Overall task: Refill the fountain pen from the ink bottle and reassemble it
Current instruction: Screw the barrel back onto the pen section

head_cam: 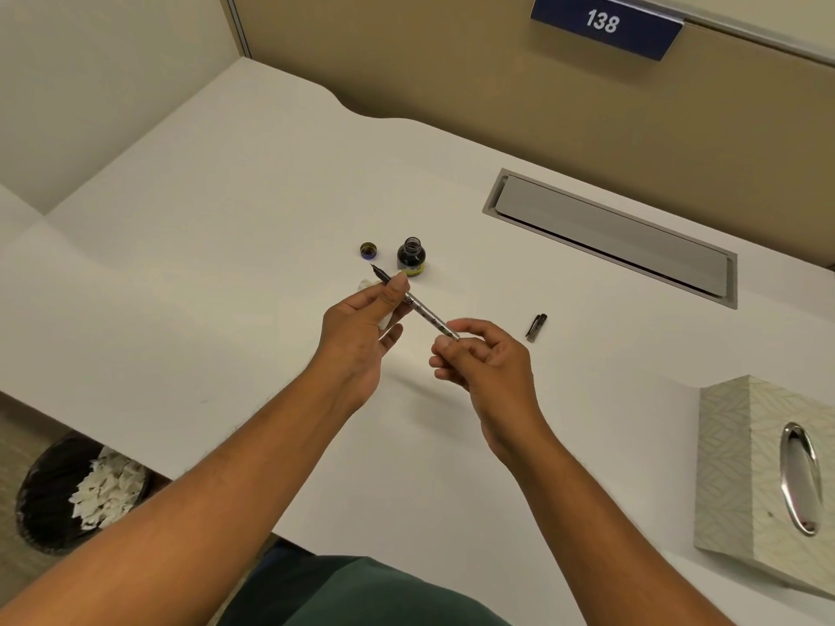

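Holding the fountain pen [418,305] above the white desk [226,219], both hands meet near the centre of the head view. The left hand [361,332] pinches the section end between thumb and curled fingers, with the nib pointing toward eleven o'clock. A scrap of white tissue [368,286] shows behind and under this hand; whether the hand holds it I cannot tell. The right hand [479,354] closes its fingertips around the rear end of the silvery barrel or converter, toward four o'clock from the nib.

At twelve o'clock from the hands stands the open ink bottle [411,257], upright, with its cap [369,250] lying just beside it at nine o'clock. The pen cap [536,327] lies apart on the desk at three o'clock. A tissue box [745,467] sits at four o'clock, a waste bin [81,490] of crumpled paper at eight o'clock below the desk edge, and a grey cable flap [610,237] at two o'clock.

Judging by looks, the pen is light, thin, rigid and smooth, so it may slip; the nib is delicate and probably inky. Gripping the section and barrel end, never the nib, seems wisest. The bottle is glass and open, so a knock could spill it.
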Tool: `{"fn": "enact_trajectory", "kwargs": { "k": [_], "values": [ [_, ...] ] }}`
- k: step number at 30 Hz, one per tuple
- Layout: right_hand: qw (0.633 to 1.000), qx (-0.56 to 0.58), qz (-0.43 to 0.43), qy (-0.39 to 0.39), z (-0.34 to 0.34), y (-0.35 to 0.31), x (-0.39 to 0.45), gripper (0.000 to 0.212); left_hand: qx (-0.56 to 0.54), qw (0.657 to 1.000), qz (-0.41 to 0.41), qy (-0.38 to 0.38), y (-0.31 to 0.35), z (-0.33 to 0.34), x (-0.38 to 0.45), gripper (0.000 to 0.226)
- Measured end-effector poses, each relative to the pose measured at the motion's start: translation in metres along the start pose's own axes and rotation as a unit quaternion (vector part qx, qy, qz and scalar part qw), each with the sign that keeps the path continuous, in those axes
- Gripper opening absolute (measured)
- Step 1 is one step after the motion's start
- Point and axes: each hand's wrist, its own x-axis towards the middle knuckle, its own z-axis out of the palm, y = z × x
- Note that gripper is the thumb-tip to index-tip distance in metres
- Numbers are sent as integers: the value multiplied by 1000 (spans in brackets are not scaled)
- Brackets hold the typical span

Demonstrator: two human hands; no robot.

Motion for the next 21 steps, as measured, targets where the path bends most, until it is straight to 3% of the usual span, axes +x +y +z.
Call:
{"fn": "enact_trajectory", "kwargs": {
  "k": [2, 6, 10, 13, 18, 21],
  "values": [
    [1000, -5, 21, -9, 1, 0, 0, 13, -4, 1000, -4, -2, -2, -1, 0, 10],
    [997, -14, 78, -22, 3, 1, -1, 44, -2, 1000, -6, -3, -3, 0, -1, 7],
    [1000, -26, 8, 11, 2, 7, -1, 12, 0, 1000, -4, 6, -1, 1, -3, 17],
    [999, -33, -15, 15, 1, 5, -1, 9, 2, 1000, -3, 0, -2, 0, -3, 29],
    [998, -42, 38, -6, 1, 4, 1, 40, 4, 1000, -11, -14, -4, 0, -4, 33],
    [999, -40, 9, 1, 0, 4, 2, 19, -1, 1000, -9, -8, -3, 0, -4, 25]
  ]
}}
